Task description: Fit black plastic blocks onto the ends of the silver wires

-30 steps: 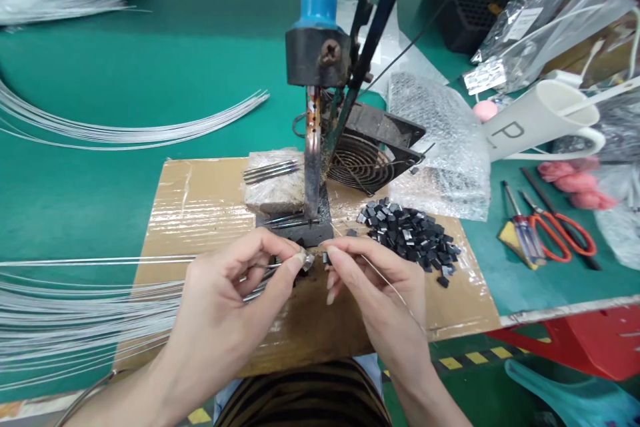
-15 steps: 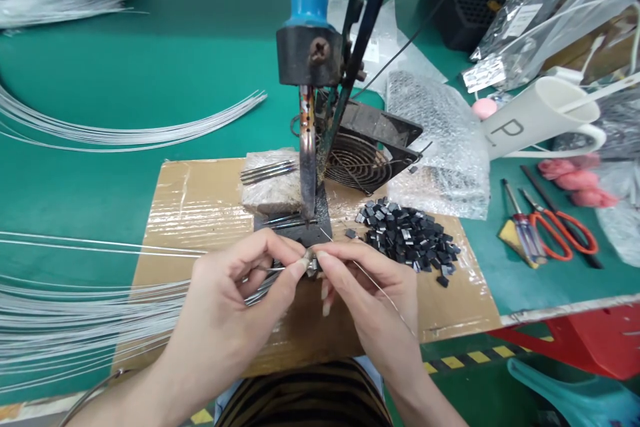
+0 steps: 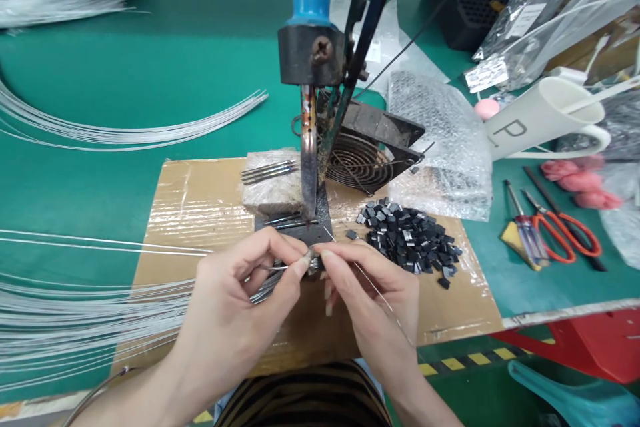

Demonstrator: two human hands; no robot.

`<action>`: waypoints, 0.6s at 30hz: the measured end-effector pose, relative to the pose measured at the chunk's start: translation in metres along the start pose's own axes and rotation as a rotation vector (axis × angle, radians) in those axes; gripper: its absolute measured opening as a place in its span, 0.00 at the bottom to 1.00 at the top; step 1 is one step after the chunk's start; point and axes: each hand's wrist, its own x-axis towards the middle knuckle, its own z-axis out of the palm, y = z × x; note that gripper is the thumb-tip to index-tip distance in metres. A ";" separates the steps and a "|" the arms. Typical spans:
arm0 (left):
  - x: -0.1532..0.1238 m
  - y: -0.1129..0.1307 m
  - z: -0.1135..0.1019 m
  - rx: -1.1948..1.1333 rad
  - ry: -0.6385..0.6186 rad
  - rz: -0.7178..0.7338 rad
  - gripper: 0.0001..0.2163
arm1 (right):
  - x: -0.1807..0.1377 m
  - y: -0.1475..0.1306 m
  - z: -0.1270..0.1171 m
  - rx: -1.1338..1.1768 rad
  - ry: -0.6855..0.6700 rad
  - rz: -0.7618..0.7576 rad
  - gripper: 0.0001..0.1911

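My left hand (image 3: 240, 307) is closed in a pinch on a bundle of thin silver wires (image 3: 75, 320) that run off to the left, with their ends at its fingertips. My right hand (image 3: 370, 300) pinches a small dark part (image 3: 314, 261) against those wire ends, and a thin strand of solder wire (image 3: 380, 297) lies across its fingers. Both hands meet just below the tip of a blue-handled soldering iron (image 3: 309, 147) fixed upright in a black stand. A pile of small black parts (image 3: 407, 240) lies to the right on the taped cardboard (image 3: 200, 207).
A black fan (image 3: 367, 147) and bubble wrap (image 3: 440, 140) sit behind the pile. Red-handled scissors (image 3: 560, 230), a screwdriver (image 3: 523, 227), a white mug (image 3: 543, 117) and foil bags (image 3: 540, 7) are at right. More wire bundles (image 3: 125, 130) curve across the green mat.
My hands have come together: the right fingertips moved left to meet the left thumb and the small part. The wires at left shifted slightly.
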 end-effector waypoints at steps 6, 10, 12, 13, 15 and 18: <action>0.003 -0.002 0.000 0.038 0.028 -0.004 0.06 | -0.010 -0.001 -0.006 -0.165 -0.014 -0.107 0.18; 0.003 -0.003 0.001 0.057 0.032 -0.014 0.05 | -0.011 -0.004 -0.006 -0.239 -0.081 -0.145 0.17; 0.004 -0.004 0.001 0.076 0.034 -0.007 0.05 | -0.010 -0.004 -0.006 -0.264 -0.119 -0.138 0.16; 0.004 -0.004 0.001 0.084 0.038 -0.002 0.05 | -0.010 -0.004 -0.006 -0.279 -0.114 -0.131 0.12; 0.006 -0.005 0.000 0.101 0.048 0.003 0.05 | -0.009 -0.002 -0.007 -0.345 -0.073 -0.142 0.04; 0.008 -0.004 -0.001 0.127 0.054 -0.004 0.06 | -0.007 0.001 -0.008 -0.458 -0.048 -0.213 0.08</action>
